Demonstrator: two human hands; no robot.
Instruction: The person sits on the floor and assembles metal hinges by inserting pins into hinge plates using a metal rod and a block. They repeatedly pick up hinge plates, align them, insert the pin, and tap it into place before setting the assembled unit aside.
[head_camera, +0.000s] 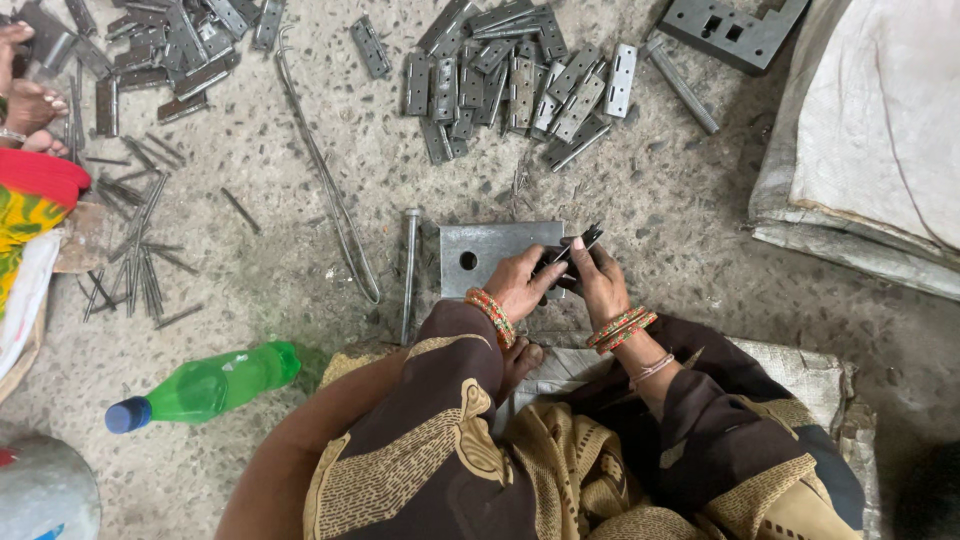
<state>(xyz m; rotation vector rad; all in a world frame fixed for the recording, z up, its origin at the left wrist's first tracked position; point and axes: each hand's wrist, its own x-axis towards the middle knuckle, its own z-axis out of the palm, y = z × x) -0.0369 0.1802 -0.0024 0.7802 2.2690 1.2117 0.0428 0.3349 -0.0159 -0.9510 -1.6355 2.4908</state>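
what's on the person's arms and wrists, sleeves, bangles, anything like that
Both forearms are bare. The left hand has a stack of orange, red and green bangles at the wrist. The right hand has a similar red and green stack, plus a thin pale band further up the forearm. Dark brown cloth with a tan printed pattern drapes the upper arms.

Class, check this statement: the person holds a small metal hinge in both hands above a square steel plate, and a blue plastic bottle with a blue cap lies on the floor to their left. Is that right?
Not quite. The head view shows the plastic bottle is green, with a blue cap. The rest holds: the left hand and right hand hold a small metal hinge above the square steel plate.
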